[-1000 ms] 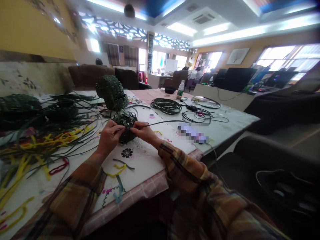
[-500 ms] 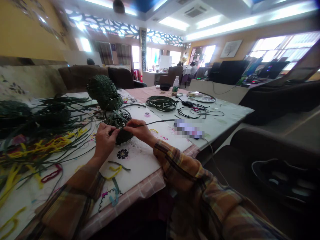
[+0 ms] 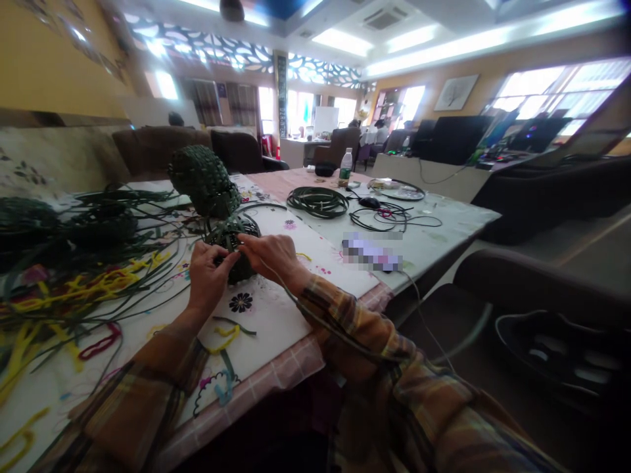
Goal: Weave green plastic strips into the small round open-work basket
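Note:
A small dark-green woven basket [image 3: 242,270] sits on the patterned white table cover, partly hidden behind my hands. My left hand [image 3: 209,274] is closed, thumb and fingers pinching at the basket's near side. Right beside it, my right hand [image 3: 277,257] pinches a long narrow green weaving strip [image 3: 331,320] against the weave. The strip trails back along my right sleeve and curves out past the table edge. Touching or just behind the basket stands a larger woven green piece [image 3: 200,180] with a rounded top.
Loose green strips and a yellow yarn pile [image 3: 106,282] spread over the left side. A coil of green strips [image 3: 318,202], a bottle [image 3: 346,167], a black mouse [image 3: 369,202] and a blurred-out device with a cord [image 3: 372,251] lie to the right. A brown chair [image 3: 542,289] stands there.
My right hand has turned and moved slightly left, close to my left fingertips. The strip, which pointed right across the table, now swings down along my right sleeve.

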The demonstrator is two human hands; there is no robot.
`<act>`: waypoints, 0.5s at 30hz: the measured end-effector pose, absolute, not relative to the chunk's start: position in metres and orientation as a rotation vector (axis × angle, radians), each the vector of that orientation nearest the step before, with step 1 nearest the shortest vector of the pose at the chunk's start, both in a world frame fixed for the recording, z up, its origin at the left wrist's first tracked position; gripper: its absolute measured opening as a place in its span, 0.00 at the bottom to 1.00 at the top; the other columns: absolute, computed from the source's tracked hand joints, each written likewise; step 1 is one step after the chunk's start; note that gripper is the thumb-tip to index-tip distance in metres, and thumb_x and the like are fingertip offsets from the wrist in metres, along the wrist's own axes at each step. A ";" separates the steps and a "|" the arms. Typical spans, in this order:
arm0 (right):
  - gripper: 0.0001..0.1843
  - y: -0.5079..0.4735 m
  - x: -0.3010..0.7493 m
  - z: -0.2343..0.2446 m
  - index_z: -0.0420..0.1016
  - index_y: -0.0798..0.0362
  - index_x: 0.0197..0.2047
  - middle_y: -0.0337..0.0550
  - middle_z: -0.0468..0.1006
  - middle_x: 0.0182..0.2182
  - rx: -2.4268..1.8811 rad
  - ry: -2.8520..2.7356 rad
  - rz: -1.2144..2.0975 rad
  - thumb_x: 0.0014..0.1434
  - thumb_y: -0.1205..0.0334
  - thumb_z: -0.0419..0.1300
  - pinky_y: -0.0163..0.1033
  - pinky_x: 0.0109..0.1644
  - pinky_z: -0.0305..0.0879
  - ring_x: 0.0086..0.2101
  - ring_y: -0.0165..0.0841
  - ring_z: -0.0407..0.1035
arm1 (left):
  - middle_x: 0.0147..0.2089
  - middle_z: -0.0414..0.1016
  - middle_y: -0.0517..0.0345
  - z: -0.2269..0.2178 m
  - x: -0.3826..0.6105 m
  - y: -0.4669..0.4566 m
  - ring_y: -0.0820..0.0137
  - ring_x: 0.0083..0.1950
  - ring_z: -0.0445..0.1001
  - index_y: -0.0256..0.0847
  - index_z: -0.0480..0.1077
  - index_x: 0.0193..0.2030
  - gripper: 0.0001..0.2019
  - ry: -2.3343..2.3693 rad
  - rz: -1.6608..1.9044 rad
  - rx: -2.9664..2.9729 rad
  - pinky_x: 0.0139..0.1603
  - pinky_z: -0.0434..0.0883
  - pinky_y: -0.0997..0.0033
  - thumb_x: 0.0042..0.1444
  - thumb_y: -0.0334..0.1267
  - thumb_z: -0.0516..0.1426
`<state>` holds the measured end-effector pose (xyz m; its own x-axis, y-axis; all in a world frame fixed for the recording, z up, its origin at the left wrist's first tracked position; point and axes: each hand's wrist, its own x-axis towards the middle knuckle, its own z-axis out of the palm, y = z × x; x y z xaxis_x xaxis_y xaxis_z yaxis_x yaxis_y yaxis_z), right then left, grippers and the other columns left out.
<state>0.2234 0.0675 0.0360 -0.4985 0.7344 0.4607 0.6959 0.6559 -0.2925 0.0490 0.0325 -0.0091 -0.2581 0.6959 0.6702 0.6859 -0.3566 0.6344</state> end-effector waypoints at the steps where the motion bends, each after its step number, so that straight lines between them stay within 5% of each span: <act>1: 0.22 0.064 0.222 0.040 0.80 0.46 0.55 0.49 0.84 0.36 -1.125 -2.335 0.065 0.73 0.45 0.50 0.39 0.42 0.61 0.39 0.39 0.76 | 0.36 0.61 0.58 -0.009 0.050 0.033 0.67 0.40 0.65 0.42 0.73 0.29 0.12 1.772 1.741 1.905 0.44 0.65 0.63 0.56 0.46 0.64; 7: 0.22 0.062 0.215 0.055 0.83 0.52 0.37 0.51 0.83 0.36 -1.187 -2.266 0.230 0.71 0.46 0.55 0.40 0.42 0.63 0.40 0.39 0.75 | 0.36 0.61 0.58 -0.010 0.055 0.032 0.67 0.40 0.64 0.42 0.73 0.28 0.11 1.802 1.743 1.889 0.46 0.65 0.63 0.56 0.45 0.64; 10: 0.17 0.071 0.213 0.049 0.81 0.50 0.50 0.43 0.81 0.31 -1.049 -2.156 0.698 0.66 0.48 0.62 0.36 0.36 0.65 0.34 0.34 0.74 | 0.36 0.61 0.58 -0.010 0.054 0.032 0.67 0.39 0.64 0.42 0.72 0.28 0.11 1.797 1.747 1.873 0.46 0.66 0.64 0.56 0.44 0.64; 13: 0.38 0.079 0.216 0.039 0.62 0.53 0.71 0.34 0.75 0.22 -0.812 -2.030 1.402 0.63 0.49 0.66 0.34 0.26 0.64 0.22 0.30 0.68 | 0.36 0.60 0.58 -0.009 0.053 0.030 0.67 0.39 0.63 0.42 0.71 0.27 0.11 1.763 1.737 1.896 0.44 0.66 0.65 0.57 0.43 0.63; 15: 0.44 0.083 0.221 0.036 0.53 0.55 0.74 0.29 0.72 0.20 -0.676 -1.895 1.691 0.62 0.52 0.66 0.33 0.23 0.64 0.17 0.27 0.64 | 0.35 0.61 0.59 -0.009 0.053 0.030 0.68 0.38 0.63 0.42 0.71 0.27 0.12 1.755 1.722 1.897 0.43 0.66 0.66 0.57 0.45 0.63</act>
<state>0.2212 0.0833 0.0365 -0.7474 0.6629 0.0445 0.0311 0.1019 -0.9943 0.0527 0.0296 -0.0090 -0.2532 0.7100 0.6571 0.6703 -0.3610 0.6484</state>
